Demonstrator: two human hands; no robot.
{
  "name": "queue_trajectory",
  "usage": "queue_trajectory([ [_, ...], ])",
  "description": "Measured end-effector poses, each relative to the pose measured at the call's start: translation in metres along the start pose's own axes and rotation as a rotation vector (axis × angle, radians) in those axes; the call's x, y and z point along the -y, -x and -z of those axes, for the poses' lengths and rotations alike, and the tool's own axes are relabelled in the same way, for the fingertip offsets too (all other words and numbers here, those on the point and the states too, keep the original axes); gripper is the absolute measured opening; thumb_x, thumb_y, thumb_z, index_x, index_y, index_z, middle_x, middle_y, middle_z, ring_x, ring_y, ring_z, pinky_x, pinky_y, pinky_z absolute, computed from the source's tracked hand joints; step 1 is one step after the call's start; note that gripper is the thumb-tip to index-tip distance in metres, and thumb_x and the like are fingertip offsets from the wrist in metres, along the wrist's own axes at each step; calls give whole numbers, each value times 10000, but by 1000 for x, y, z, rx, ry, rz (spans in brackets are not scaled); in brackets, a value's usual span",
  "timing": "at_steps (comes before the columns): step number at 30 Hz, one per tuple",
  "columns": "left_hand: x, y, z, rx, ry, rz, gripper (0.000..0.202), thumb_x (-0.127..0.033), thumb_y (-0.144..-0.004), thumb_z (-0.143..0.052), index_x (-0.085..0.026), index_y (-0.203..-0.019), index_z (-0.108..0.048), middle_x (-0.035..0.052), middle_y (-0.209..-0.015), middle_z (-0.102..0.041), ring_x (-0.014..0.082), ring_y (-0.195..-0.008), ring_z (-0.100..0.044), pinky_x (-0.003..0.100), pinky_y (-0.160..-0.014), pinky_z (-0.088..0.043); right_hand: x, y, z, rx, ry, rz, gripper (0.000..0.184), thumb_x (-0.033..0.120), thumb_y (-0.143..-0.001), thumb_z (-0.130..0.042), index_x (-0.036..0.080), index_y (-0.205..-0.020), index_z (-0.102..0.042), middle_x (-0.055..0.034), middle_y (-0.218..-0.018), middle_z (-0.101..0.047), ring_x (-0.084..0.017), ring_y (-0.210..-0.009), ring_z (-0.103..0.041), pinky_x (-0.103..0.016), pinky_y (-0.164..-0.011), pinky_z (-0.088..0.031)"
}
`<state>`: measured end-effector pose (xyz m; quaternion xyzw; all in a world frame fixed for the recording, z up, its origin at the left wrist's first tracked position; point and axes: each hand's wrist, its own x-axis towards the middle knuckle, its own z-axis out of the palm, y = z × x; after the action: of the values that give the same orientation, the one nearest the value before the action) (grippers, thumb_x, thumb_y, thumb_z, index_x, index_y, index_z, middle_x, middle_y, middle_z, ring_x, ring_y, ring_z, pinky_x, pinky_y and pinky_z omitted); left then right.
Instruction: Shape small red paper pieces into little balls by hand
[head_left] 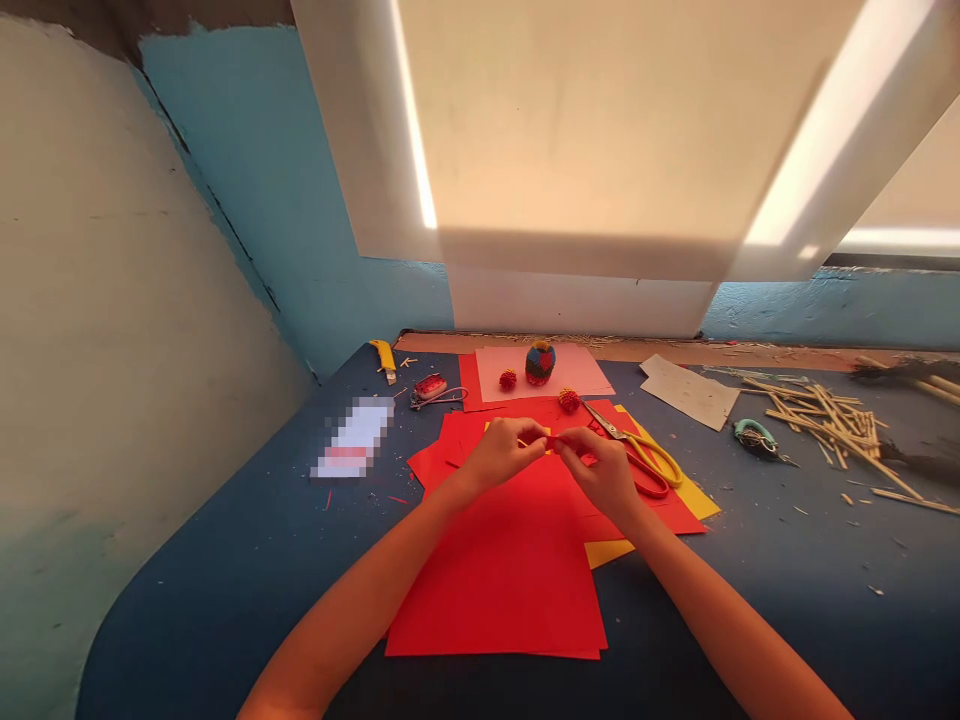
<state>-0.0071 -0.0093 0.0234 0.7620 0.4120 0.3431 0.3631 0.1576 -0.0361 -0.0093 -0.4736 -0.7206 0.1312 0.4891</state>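
Note:
My left hand (pixel 504 450) and my right hand (pixel 600 468) meet over a stack of red paper sheets (pixel 502 570) on the dark blue table (pixel 225 560). Both hands pinch one small red strip of paper (pixel 553 441) between their fingertips. Yellow paper (pixel 697 495) peeks out under the red sheets at the right. Yellow-handled scissors (pixel 645 455) lie just right of my right hand. Small red and yellow paper balls (pixel 568 399) sit beyond my hands, and a larger blue and red ball (pixel 540 362) rests on a pink sheet (pixel 585 375).
A yellow utility knife (pixel 385 358) and a small red object with wire handles (pixel 431 388) lie at the far left. Several wooden sticks (pixel 825 420), a teal tool (pixel 754 436) and a grey sheet (pixel 690 390) lie at the right. Walls stand at the left and behind.

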Motion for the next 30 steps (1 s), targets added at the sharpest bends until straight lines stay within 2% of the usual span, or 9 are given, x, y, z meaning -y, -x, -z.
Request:
queue_trajectory([
  [6, 4, 0, -1, 6, 90, 36, 175, -230, -725, -519, -130, -718, -662, 34, -680, -662, 128, -633, -599, 198, -541, -433, -3, 0, 0, -23, 30, 122, 124, 218, -830, -518, 222, -883, -630, -31, -814, -692, -165, -724, -655, -270, -637, -536],
  [10, 4, -1, -1, 14, 285, 43, 146, -227, -702, -546, -123, -714, -648, 40, -668, -662, 147, -674, -633, 235, -627, -494, -7, -1, 3, -17, 27, 262, 211, 203, -861, -471, 256, -925, -665, -41, -914, -700, -175, -801, -670, -299, -699, -557],
  [14, 3, -2, 2, 48, 461, 108, 127, -227, -692, -560, -119, -684, -629, 31, -630, -642, 130, -613, -630, 231, -601, -502, -13, -2, 7, 26, -8, 322, 246, 192, -863, -474, 279, -973, -676, -35, -980, -694, -175, -843, -673, -301, -711, -570],
  [22, 1, -3, 5, 101, 521, 198, 158, -268, -679, -602, -117, -633, -616, 27, -591, -615, 120, -569, -610, 226, -567, -496, -12, -4, 9, 95, -51, 299, 246, 207, -858, -481, 288, -976, -682, -25, -973, -698, -175, -844, -675, -304, -707, -578],
  [26, 6, -3, 5, 99, 491, 132, 174, -286, -688, -607, -115, -658, -618, 29, -596, -621, 115, -576, -603, 221, -577, -484, -6, -5, 10, 108, -97, 278, 229, 201, -828, -510, 267, -963, -684, -33, -953, -702, -184, -841, -675, -306, -721, -572],
  [30, 7, -3, 4, 74, 356, 34, 177, -278, -714, -574, -116, -675, -634, 41, -626, -636, 122, -605, -593, 216, -576, -470, -6, -7, 8, 120, -194, 136, 154, 271, -809, -555, 232, -877, -687, -43, -865, -714, -198, -790, -679, -310, -687, -573],
])
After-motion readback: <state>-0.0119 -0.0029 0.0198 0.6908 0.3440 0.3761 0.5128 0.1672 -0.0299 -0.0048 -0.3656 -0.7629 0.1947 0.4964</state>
